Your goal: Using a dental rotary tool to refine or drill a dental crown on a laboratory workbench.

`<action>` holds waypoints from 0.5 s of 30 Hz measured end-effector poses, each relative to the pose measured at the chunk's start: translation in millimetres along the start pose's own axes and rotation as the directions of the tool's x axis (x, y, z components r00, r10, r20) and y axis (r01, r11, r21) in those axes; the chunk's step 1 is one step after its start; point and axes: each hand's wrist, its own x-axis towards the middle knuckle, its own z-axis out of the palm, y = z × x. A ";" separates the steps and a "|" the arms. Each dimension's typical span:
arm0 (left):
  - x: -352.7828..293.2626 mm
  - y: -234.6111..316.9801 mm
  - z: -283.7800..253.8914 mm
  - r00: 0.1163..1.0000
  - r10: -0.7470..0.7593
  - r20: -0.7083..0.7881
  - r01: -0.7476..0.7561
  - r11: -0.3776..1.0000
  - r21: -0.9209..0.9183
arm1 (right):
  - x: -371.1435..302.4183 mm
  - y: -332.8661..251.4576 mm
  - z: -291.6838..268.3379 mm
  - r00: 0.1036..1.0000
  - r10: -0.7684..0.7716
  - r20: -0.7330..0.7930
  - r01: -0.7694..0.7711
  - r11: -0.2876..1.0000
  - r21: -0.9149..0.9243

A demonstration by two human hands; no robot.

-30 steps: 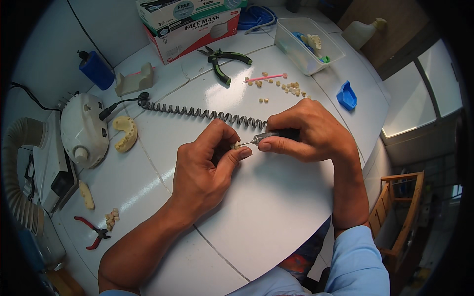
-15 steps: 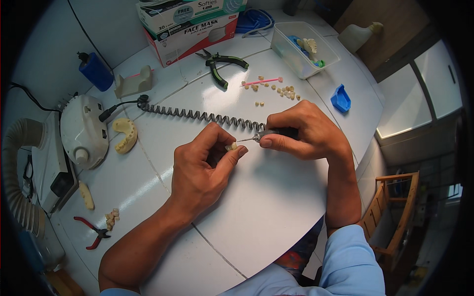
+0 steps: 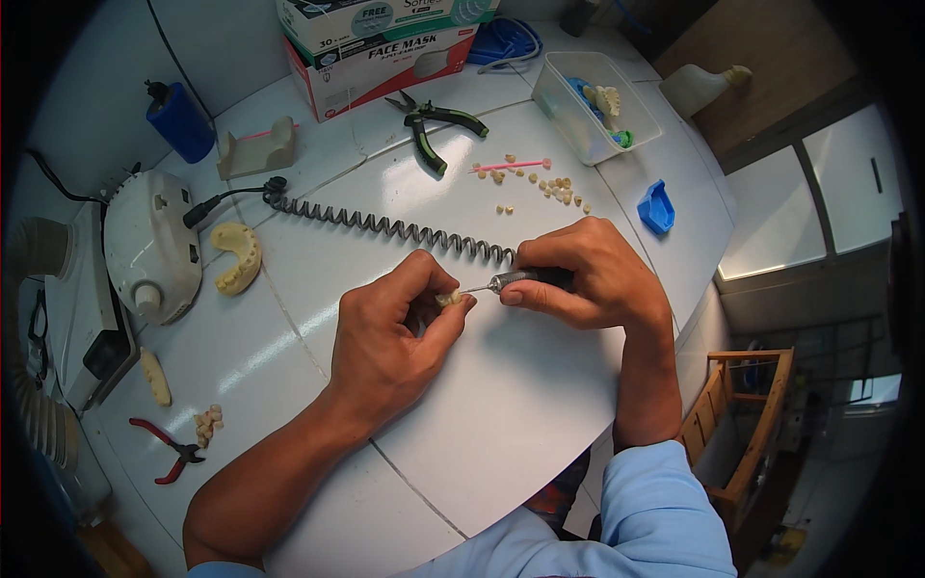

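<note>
My left hand (image 3: 390,337) pinches a small cream tooth piece (image 3: 448,298) between thumb and fingers, just above the white table (image 3: 520,405). My right hand (image 3: 588,275) grips a dark rotary handpiece (image 3: 525,280) like a pen, its thin metal tip touching the tooth piece. A black coiled cord (image 3: 385,226) runs from the handpiece leftward to the white motor unit (image 3: 149,241).
Loose cream teeth (image 3: 554,188) and a pink strip (image 3: 511,166) lie beyond my hands. Green-handled pliers (image 3: 434,125), a clear tray (image 3: 593,106), cardboard boxes (image 3: 385,39), a blue bottle (image 3: 178,120), a dental cast (image 3: 239,255), red pliers (image 3: 164,448) and a blue tray (image 3: 657,205) surround the table.
Both hands stay together at the tooth piece; the view has shifted slightly, and the handpiece tip remains against the piece.
</note>
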 end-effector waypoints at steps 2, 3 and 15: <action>-0.1 1.2 -0.6 1.000 -0.004 0.000 0.004 1.000 0.001 | -0.2 -1.0 -0.1 1.000 0.001 -0.001 -0.001 1.000 -0.009; 0.0 2.7 -1.2 1.000 0.004 0.004 -0.004 1.000 0.007 | -0.3 -1.5 -0.3 1.000 0.002 -0.001 -0.002 1.000 -0.016; 0.4 1.5 0.8 1.000 0.026 -0.005 -0.026 1.000 -0.010 | -0.4 -1.4 0.8 1.000 -0.009 -0.001 0.009 0.999 -0.042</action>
